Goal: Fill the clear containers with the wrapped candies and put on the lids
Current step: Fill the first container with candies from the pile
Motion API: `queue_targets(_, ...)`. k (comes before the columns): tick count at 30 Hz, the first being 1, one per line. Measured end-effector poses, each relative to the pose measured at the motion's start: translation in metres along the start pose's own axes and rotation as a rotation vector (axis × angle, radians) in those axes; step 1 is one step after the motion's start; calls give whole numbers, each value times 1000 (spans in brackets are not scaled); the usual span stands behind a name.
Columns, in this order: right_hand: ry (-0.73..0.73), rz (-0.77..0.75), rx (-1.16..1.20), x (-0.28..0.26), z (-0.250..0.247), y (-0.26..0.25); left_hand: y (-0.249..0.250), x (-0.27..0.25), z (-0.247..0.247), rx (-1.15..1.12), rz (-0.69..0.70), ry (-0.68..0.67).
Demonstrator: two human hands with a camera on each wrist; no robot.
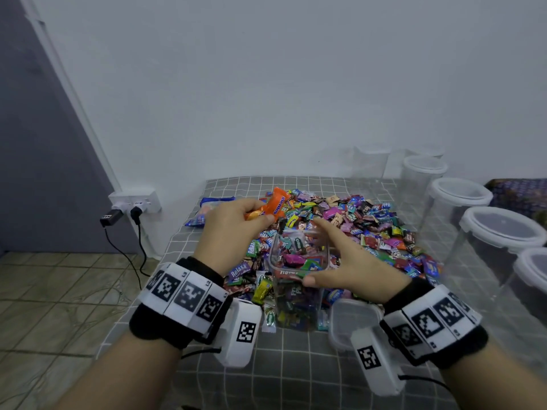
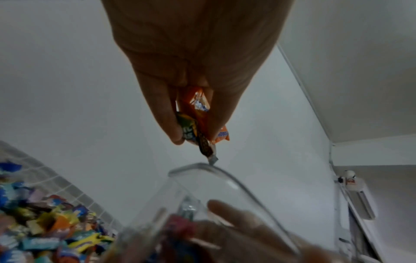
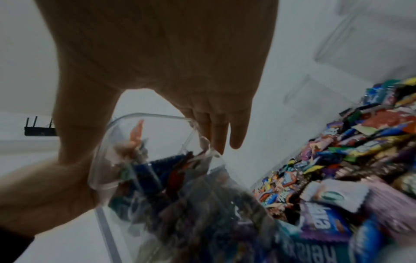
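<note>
The left hand (image 1: pixel 233 223) hangs just above and to the left of the open mouth of a tall clear square plastic container (image 1: pixel 297 279), fingers bunched together and pinching a small clutch of wrapped candies (image 1: pixel 268 209). The biggest is an orange Mentos wrapper, and the left wrist view shows a green one and a dark brown one (image 2: pixel 203 144) squeezed in with it, the brown one's tail dangling right over the container's rim (image 2: pixel 195 166).

The right hand (image 1: pixel 349 261) steadies that container from the right side: thumb across the near wall, the other fingers reaching over the far right corner of the rim. In the right wrist view those fingers (image 3: pixel 217 128) lie pressed side by side against the far side of the clear wall, more straight than curled. The container stands upright on the grey grid-pattern cloth (image 1: pixel 290 377) and is packed with wrapped candies most of the way up.

Behind and around it sprawls a big loose heap of multicoloured wrapped candies (image 1: pixel 370 229), spreading far and right across the cloth. A clear square lid (image 1: pixel 346 321) lies flat on the cloth just to the right of the container, near the right wrist. Along the right edge runs a row of round clear containers with white-rimmed lids (image 1: pixel 503 229), reaching back to the wall. A blue candy bag (image 1: pixel 207 208) lies at the far left of the heap, partly hidden by the left hand. Down on the wall at the left, a white power strip (image 1: pixel 136 201) holds two black plugs.
</note>
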State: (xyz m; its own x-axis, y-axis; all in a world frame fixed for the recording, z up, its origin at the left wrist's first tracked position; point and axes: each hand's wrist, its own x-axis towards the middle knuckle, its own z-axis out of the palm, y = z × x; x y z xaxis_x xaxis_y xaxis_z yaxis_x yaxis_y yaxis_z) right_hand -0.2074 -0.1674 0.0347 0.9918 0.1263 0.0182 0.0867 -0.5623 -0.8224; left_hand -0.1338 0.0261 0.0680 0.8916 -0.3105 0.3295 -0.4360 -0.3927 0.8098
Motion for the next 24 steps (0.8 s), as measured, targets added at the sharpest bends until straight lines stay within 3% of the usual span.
queue_targets(4, 33, 25, 118, -1, 4, 8, 11, -3, 11, -31, 35, -78)
queue_targets(9, 38, 4, 150, 0, 2, 9, 11, -2, 25, 124, 68, -189)
queue_targets(15, 43, 7, 152, 2, 3, 14, 8, -1, 24, -29, 51, -210)
queue_targets(21, 25, 31, 170, 3, 4, 18, 2, 3, 22, -143, 73, -135)
queue_targets(24, -64, 43, 195, 8, 0, 28, -5, 8, 15, -255, 15, -57)
